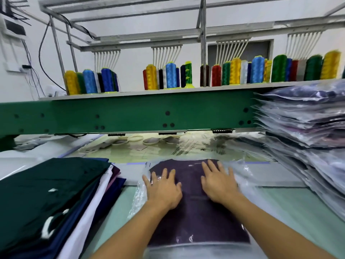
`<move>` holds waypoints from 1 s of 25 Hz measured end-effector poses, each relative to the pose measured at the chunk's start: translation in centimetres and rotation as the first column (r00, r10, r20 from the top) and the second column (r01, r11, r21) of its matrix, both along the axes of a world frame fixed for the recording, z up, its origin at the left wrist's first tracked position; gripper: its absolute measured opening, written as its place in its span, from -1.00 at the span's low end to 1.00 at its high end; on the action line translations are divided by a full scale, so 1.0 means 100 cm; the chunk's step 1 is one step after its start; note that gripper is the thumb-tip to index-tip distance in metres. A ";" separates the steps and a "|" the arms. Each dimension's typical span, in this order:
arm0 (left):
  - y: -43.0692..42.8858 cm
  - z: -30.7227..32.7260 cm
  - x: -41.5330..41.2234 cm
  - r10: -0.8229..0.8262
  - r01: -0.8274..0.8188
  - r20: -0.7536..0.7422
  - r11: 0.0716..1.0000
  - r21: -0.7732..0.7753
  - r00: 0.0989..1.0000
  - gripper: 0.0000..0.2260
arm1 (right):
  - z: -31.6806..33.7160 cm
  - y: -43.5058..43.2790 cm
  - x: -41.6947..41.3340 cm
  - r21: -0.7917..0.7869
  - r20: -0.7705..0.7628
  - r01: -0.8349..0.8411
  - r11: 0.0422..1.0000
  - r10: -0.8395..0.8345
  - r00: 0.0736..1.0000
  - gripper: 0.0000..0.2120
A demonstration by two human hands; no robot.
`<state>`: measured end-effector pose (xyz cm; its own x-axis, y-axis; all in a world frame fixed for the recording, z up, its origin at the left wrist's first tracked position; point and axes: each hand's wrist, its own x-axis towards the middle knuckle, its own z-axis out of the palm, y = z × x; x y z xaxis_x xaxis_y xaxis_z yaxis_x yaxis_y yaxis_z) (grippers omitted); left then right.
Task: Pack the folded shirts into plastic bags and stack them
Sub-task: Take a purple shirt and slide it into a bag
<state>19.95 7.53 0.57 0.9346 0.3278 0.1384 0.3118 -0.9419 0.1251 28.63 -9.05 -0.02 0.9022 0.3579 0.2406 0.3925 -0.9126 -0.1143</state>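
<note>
So, on my feed the far left is a pile of folded shirts (pixel 46 193), not bagged. A dark green one is on top, with navy, white and purple edges poking out underneath.

Just right of the pile, the left hand (pixel 164 189) lies flat with its fingers straight and spread, gripping nothing. It's pressing down on the purple shirt (pixel 194 215), and there's a ring on one finger. A bit of shiny film shows across those fingers, so I honestly can't tell if that hand is on top of the plastic bag (pixel 138 199) or partly inside it.

The purple shirt is dead centre on the pale green table (pixel 298 202). It lies flat with the clear bag around it, and the crinkled plastic sticks out on both sides. Straight behind it runs a green beam (pixel 130 114), with a shelf of coloured thread cones (pixel 168 75) on top: yellow, blue, red, green.

The right hand (pixel 218 182) is doing the same thing. It's palm down on the far part of the shirt, a bit further forward than the left, with open fingers fanned out and holding nothing.

Over on the far right is a tall stack of bagged shirts (pixel 302 143). It's leaning a little, and the bag edges fan out towards the middle.
</note>
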 end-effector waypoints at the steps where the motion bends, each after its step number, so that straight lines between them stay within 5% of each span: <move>1: -0.010 -0.003 -0.013 -0.029 0.029 0.007 0.999 -0.026 1.000 -0.47 | -0.001 0.005 -0.020 0.031 -0.039 -0.044 0.999 0.045 0.998 -0.43; 6: -0.030 -0.036 -0.080 -0.043 0.039 -0.051 0.997 -0.065 0.998 -0.49 | -0.030 0.008 -0.107 0.060 -0.202 -0.211 0.976 0.219 0.955 -0.46; 13: -0.019 -0.046 -0.107 0.110 -0.105 0.031 0.984 -0.144 0.993 -0.29 | -0.041 -0.055 -0.110 -0.088 -0.203 -0.001 0.996 -0.017 0.979 -0.36; 18: -0.007 -0.038 -0.116 0.238 -0.229 0.192 0.971 -0.066 0.952 -0.27 | -0.033 -0.070 -0.104 -0.079 -0.155 0.147 0.986 -0.158 0.975 -0.37; 23: 0.015 -0.032 -0.127 0.212 -0.082 0.326 0.926 -0.369 0.921 -0.55 | -0.024 -0.070 -0.117 -0.033 0.213 0.196 0.980 -0.184 0.959 -0.57; 25: 0.020 -0.023 -0.128 0.276 0.114 0.412 0.698 -0.707 0.868 -0.74 | -0.018 -0.061 -0.126 0.062 0.325 0.028 0.998 -0.047 0.945 -0.62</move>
<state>7.11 9.52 -1.75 0.7821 0.5781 0.2327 0.1033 -0.4886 0.8664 15.99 -15.15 -1.82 0.7838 0.3030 0.5421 0.3825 -0.9232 -0.0371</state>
